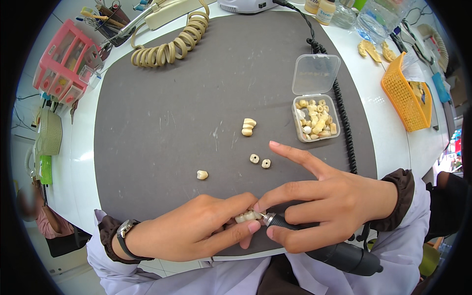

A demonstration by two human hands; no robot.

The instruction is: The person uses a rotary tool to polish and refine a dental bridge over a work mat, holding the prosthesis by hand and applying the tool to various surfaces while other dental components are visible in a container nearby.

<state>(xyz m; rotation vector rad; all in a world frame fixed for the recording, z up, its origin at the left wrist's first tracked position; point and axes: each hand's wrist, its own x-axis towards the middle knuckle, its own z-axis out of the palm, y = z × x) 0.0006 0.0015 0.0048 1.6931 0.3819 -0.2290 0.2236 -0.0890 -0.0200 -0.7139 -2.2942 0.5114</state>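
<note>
Left hand (196, 227) pinches tooth-shaped piece (247, 217); right hand (334, 201) grips black handpiece (344, 257) — tip at piece; open clear box (316, 76) beyond.

Bench surroundings, as I view them remotely.
Upper left, I observe a pink drawer unit (63, 55), a dark wire holder (112, 28) and a coiled beige hose (183, 48); at the left edge, a pale basket (50, 130). Upper right stand small bottles (325, 13) and a transparent container (379, 20); below, yellowish curved pieces (369, 50) lie near an orange basket (394, 96).
</note>
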